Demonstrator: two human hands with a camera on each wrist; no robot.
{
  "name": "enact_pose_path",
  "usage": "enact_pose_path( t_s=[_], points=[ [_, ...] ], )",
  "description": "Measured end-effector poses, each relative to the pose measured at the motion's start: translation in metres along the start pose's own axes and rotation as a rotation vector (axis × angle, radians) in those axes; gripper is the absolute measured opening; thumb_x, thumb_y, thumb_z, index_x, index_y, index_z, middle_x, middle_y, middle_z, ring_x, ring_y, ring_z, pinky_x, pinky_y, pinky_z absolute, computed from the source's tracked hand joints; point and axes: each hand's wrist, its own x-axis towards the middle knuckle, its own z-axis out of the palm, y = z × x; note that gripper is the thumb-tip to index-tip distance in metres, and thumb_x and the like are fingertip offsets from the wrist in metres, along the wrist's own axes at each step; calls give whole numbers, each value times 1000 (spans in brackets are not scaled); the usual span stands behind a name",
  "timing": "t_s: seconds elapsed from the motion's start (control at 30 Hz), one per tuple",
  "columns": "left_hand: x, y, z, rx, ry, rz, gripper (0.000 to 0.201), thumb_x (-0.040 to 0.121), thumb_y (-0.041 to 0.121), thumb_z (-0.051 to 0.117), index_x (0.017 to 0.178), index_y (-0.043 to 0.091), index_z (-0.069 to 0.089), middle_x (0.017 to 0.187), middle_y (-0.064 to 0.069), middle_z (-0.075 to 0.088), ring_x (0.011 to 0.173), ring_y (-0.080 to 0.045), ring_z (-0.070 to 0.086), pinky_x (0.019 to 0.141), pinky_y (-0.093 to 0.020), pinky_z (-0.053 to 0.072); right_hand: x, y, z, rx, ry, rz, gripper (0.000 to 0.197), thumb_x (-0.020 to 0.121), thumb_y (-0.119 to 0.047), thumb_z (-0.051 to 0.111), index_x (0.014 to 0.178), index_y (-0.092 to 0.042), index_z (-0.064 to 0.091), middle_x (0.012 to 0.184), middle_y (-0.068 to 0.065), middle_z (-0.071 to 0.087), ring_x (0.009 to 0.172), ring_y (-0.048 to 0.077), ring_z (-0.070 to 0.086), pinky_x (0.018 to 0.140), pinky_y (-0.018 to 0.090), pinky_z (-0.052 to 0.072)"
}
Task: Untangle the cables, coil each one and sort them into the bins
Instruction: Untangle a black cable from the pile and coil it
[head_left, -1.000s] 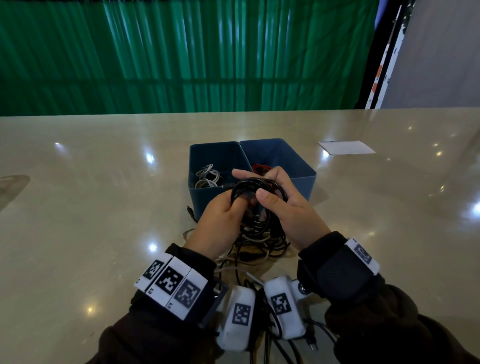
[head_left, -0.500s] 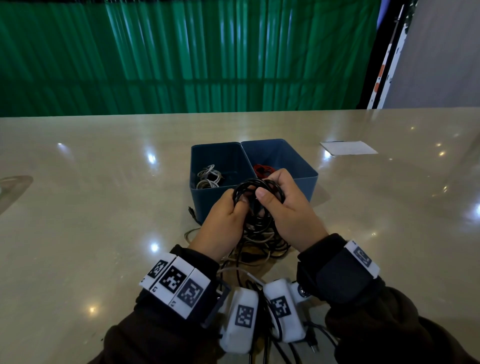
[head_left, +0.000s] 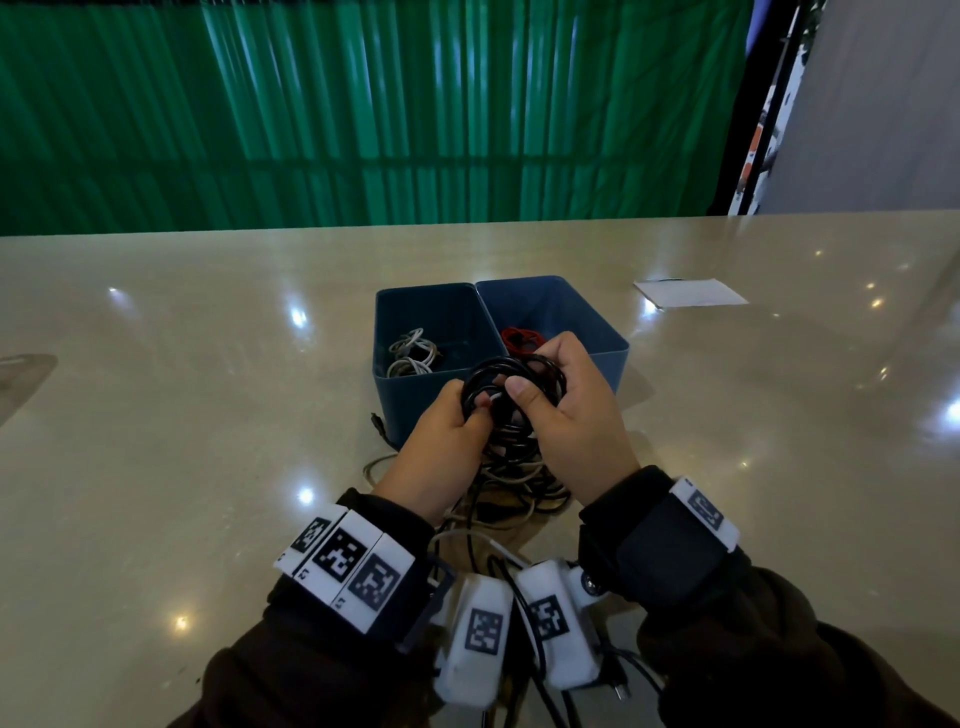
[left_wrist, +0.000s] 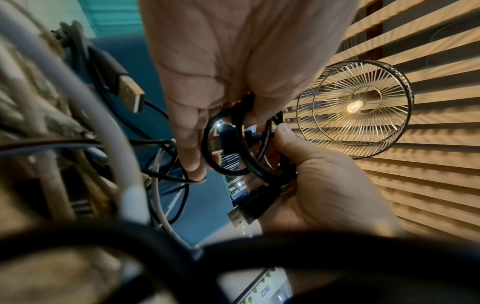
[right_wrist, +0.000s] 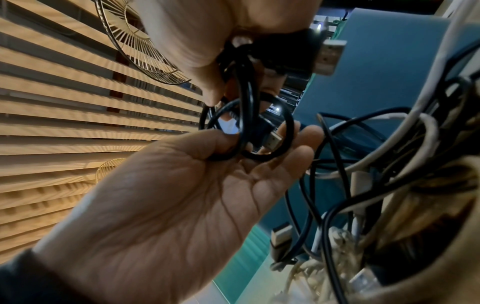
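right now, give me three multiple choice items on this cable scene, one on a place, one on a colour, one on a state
1. Where does the red cable lie?
A. in the right bin
B. in the left bin
C. on the paper

2. What colour is the coil held in both hands?
A. white
B. black
C. red

3. How does the right hand stand?
A. flat on the table
B. hanging idle
C. gripping the coil

Key: 1 A, the red cable shows inside the right bin, while the left bin holds white cables. 2 B, the loops are glossy black. 3 C, its thumb and fingers curl round the coil, as do those of the left hand.
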Motion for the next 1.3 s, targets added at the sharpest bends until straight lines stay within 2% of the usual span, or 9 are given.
enact_pose_path(
  t_s=[0.17,0.3,0.4,0.5,0.6,0.73,0.9,1.1,1.3],
  points=[
    [0,1,0,-18,-36,-9,23,93,28,45,112,18,55,108,-11,66,101,-29,63,91,-57,48,1,2,0,7,50,-14,17,80,-19,56,86,-7,45,70,-7,52,65,4,50,61,16,44],
    [-1,3,0,-25,-55,23,28,85,32,47,110,21,55,107,-10,66,100,-29,63,91,-55,49,0,0,1,27,71,-6,19,79,-19,56,86,-5,46,71,-4,51,68,10,50,64,22,44],
    [-1,3,0,-72,-36,19,18,94,20,47,109,18,56,107,-13,66,100,-31,64,90,-55,50,2,0,0,43,63,28,17,81,-14,61,84,-12,44,75,-2,52,72,12,51,69,27,46],
    [-1,1,1,-148,10,-35,16,96,5,45,108,4,55,107,-23,64,103,-40,61,91,-57,48,4,8,0,106,10,153,28,86,-5,63,92,-24,42,93,11,58,87,29,59,74,40,53],
    [-1,0,2,-146,37,-48,20,81,7,51,100,3,57,102,-25,65,99,-41,62,89,-60,48,5,11,-1,121,-63,213,45,86,-6,63,112,-35,41,113,11,59,99,24,61,82,34,53],
    [0,-1,0,-36,55,-23,25,79,5,51,99,17,61,98,-12,69,95,-28,66,89,-53,51,6,7,-8,46,-194,219,31,89,-5,60,114,-20,52,101,2,63,91,10,62,74,15,51],
    [-1,2,0,45,89,-8,26,87,-1,46,104,15,58,98,-8,66,92,-21,64,85,-42,54,6,3,-11,-13,-266,244,23,86,-8,64,106,-15,58,98,1,67,92,12,63,82,26,53],
    [-3,4,-1,50,52,25,23,90,-1,42,91,19,53,89,-1,62,82,-15,59,72,-29,49,5,0,-8,41,-156,263,17,86,-5,62,98,-15,59,95,8,68,88,20,64,81,34,54],
    [-1,2,-1,40,116,20,24,89,-1,42,96,14,59,94,-8,66,90,-24,62,86,-45,52,5,-2,-9,-18,-284,304,24,80,-11,71,101,-13,58,91,5,66,85,18,64,77,30,53]
  ],
)
